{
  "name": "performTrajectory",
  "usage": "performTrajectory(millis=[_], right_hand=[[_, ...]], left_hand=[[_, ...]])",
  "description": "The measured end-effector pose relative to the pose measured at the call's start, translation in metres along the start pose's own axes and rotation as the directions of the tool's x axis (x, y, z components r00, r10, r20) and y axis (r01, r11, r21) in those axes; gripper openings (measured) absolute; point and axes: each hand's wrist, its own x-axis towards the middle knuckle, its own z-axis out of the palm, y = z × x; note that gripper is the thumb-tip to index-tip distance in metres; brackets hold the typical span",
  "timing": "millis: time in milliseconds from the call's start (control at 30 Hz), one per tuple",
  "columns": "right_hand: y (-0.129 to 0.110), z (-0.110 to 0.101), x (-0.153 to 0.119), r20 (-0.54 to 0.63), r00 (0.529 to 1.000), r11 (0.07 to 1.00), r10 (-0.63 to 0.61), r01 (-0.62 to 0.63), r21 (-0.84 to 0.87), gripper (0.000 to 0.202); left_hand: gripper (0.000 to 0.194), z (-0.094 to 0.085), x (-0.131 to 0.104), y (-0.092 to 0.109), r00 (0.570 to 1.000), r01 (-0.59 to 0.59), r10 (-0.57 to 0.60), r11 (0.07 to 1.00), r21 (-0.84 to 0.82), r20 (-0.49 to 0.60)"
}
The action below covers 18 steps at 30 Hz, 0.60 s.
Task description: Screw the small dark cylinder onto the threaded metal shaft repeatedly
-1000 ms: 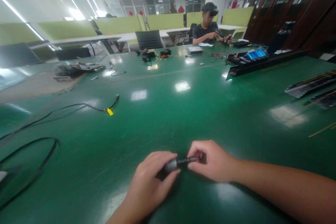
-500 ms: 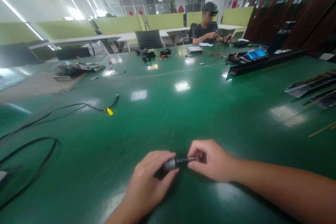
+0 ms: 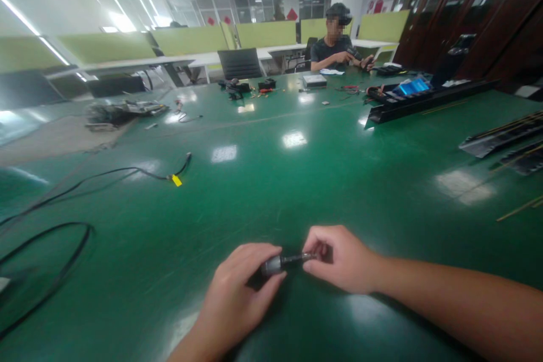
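My left hand (image 3: 244, 285) is closed around a short grey cylinder (image 3: 272, 264), thumb on the near side and fingers on the far side. A thin dark stem (image 3: 292, 259) runs from the cylinder's right end to my right hand (image 3: 339, 260). There the thumb and fingers pinch the stem's far end, which they partly cover. Both hands are low over the green tabletop (image 3: 254, 192), near its front. Blur hides the finer details of the piece, so its exact kind cannot be made out.
A black cable (image 3: 106, 172) with a yellow tag (image 3: 176, 180) lies at left. Long black channels (image 3: 424, 103) and thin yellowish rods (image 3: 520, 208) lie at right. Across the table sits a person (image 3: 333, 48) holding a dark tool. A white box (image 3: 314, 81) stands nearby.
My left hand and the grey cylinder have shifted very slightly left. My right hand keeps its pinch in nearly the same place.
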Motion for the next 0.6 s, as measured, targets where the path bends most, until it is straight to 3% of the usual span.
performTrajectory(millis=[600], right_hand=[[0.0000,-0.0022,0.0019,0.005,1.000,1.000,0.008,-0.008,0.016,0.009]], left_hand=[[0.029,-0.0021,-0.0009,-0.0015,1.000,0.011,-0.011,1.000,-0.001,0.008]])
